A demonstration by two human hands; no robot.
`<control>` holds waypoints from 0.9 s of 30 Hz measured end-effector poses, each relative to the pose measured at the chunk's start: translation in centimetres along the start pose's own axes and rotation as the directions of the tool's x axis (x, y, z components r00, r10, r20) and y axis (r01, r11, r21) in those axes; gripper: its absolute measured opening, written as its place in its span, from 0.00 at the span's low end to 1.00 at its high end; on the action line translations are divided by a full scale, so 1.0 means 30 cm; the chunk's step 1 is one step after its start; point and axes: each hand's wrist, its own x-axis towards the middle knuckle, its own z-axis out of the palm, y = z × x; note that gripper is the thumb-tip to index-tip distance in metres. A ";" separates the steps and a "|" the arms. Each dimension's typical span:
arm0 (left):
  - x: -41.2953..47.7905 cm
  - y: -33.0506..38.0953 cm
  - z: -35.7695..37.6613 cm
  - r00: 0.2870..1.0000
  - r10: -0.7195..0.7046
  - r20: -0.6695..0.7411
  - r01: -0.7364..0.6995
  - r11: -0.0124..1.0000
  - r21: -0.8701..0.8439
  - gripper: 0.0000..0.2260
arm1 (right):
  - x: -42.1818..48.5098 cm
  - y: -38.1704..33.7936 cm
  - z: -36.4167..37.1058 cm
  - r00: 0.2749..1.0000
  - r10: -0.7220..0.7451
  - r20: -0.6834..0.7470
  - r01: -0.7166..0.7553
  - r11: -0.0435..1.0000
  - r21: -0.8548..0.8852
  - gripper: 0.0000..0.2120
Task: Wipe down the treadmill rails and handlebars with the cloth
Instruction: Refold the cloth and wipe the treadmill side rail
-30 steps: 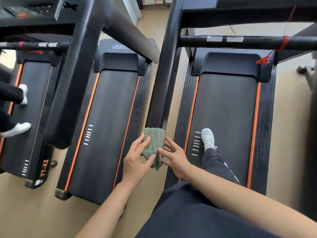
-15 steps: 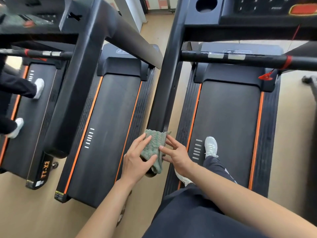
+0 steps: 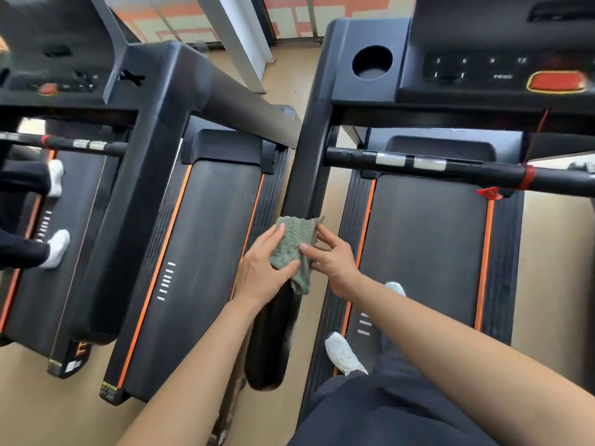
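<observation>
Green knit cloth [image 3: 294, 244] held btwn both hands, over the left side handrail [image 3: 277, 317] of the treadmill the person stands on. Left hand [image 3: 262, 268] grips cloth, thumb across its front, fingers behind. Right hand [image 3: 335, 257] pinches cloth's right edge w/ fingertips, other fingers spread. Cloth's lower corner hangs down against the rail. Front crossbar [image 3: 450, 167] w/ silver sensor pads runs ahead, untouched. White shoe [image 3: 344, 354] on side deck strip nr belt.
</observation>
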 end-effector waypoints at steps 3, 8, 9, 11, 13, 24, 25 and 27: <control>0.111 0.041 0.005 1.000 -0.004 -0.003 0.004 1.000 0.024 0.35 | 0.081 -0.075 -0.016 0.999 -0.033 -0.009 0.033 0.999 -0.013 0.38; 0.268 0.092 0.017 1.000 0.001 0.004 -0.001 0.998 0.066 0.36 | 0.213 -0.174 -0.041 0.998 -0.067 -0.004 0.067 0.997 -0.047 0.39; 0.297 0.100 0.019 1.000 -0.001 0.006 0.001 0.998 0.068 0.36 | 0.232 -0.192 -0.046 0.997 -0.077 -0.005 0.076 0.996 -0.056 0.38; 0.345 0.114 0.022 1.000 0.002 0.007 -0.003 0.997 0.079 0.36 | 0.256 -0.223 -0.046 0.996 -0.093 -0.012 0.092 0.995 -0.036 0.32; 0.401 0.137 0.023 1.000 0.007 0.009 -0.008 0.995 0.100 0.35 | 0.280 -0.249 -0.047 0.996 -0.089 -0.008 0.089 0.996 -0.009 0.25; 0.423 0.197 0.024 0.997 -0.070 -0.028 0.074 0.984 0.163 0.34 | 0.238 -0.228 -0.029 0.990 -0.114 -0.081 0.096 0.976 -0.198 0.24; 0.398 0.189 0.021 0.996 -0.081 -0.028 0.084 0.984 0.160 0.34 | 0.223 -0.215 -0.026 0.992 -0.105 -0.070 0.090 0.978 -0.188 0.23; 0.353 0.169 0.021 0.996 -0.093 -0.007 0.093 0.985 0.145 0.34 | 0.205 -0.184 -0.034 0.993 -0.097 -0.066 0.086 0.983 -0.162 0.25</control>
